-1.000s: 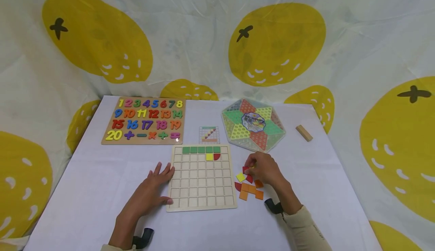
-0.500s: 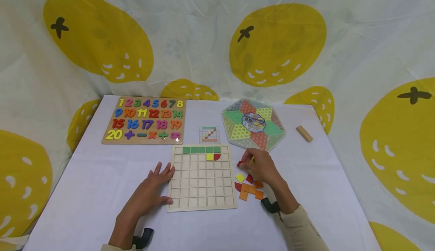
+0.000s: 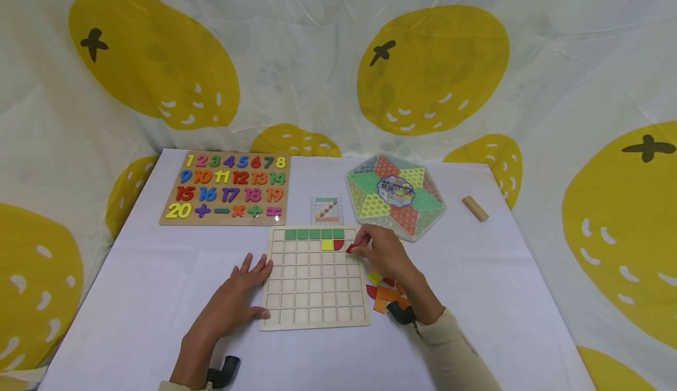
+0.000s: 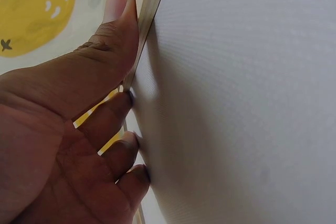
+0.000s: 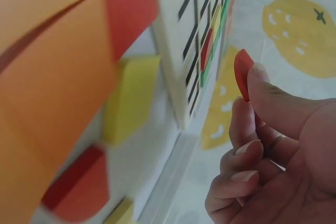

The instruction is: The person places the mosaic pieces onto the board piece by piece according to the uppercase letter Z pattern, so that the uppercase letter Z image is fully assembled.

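A wooden grid board (image 3: 301,288) lies on the table, with a row of green square tiles (image 3: 314,234) near its top. Below them sit a yellow square tile (image 3: 327,244) and a red quarter-circle tile (image 3: 338,244). My left hand (image 3: 233,297) rests at the board's left side, fingers extended and thumb (image 4: 116,9) against the edge. Over the board's upper right, my right hand (image 3: 388,253) pinches another red quarter-circle tile (image 5: 242,72) between thumb and index finger, above the surface in the right wrist view.
Loose orange tiles (image 3: 382,303), with red and yellow ones, lie right of the board, partly under my right forearm. Behind the board are a pattern card (image 3: 327,209), a number board (image 3: 224,188) and a hexagonal star-patterned game board (image 3: 394,194). A wooden block (image 3: 475,209) lies far right.
My right hand has lifted the red tile from the loose pile and carried it left and away from me, over the board's upper right. My left hand has stayed in place.
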`<state>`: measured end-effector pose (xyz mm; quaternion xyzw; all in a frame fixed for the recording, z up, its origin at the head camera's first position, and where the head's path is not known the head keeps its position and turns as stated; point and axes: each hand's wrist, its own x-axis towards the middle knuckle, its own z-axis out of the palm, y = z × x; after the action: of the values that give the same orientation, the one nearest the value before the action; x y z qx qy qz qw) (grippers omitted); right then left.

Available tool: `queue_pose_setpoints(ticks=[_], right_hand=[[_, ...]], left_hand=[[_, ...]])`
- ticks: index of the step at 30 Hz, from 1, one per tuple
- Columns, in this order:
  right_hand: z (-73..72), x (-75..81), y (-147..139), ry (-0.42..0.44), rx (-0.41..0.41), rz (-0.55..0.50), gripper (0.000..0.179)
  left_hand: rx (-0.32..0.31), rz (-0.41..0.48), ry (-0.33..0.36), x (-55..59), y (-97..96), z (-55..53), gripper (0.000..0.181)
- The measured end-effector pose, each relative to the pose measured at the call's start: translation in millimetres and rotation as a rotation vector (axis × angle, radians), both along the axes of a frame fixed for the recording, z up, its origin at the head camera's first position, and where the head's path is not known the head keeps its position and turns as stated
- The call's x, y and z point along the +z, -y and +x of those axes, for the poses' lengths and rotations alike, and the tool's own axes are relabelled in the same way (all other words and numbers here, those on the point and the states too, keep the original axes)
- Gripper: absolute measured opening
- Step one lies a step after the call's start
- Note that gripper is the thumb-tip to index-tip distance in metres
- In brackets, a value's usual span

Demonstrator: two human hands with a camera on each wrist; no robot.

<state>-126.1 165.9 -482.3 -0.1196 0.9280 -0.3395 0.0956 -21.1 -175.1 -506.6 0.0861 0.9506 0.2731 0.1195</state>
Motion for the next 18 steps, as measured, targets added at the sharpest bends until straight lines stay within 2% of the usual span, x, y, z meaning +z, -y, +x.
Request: queue_pose_setpoints(ticks=[5,11,18], right_hand=[[-3.0,-0.8,16,-0.002,0.033,-0.016,0.019],[-4.6,-0.5,36,0.054,0.064,-0.015,0.018],[-6.4,-9.0,52,0.049,0.095,0.049,0.017]], left_hand=[[-0.003,0.001,-0.003,-1.7,0.5,-0.2,0.108],[0.003,0.009,0.001,-0.9,0.4,0.4,0.108],[0.011,0.015,0.017,-0.5,0.4,0.1,0.109]])
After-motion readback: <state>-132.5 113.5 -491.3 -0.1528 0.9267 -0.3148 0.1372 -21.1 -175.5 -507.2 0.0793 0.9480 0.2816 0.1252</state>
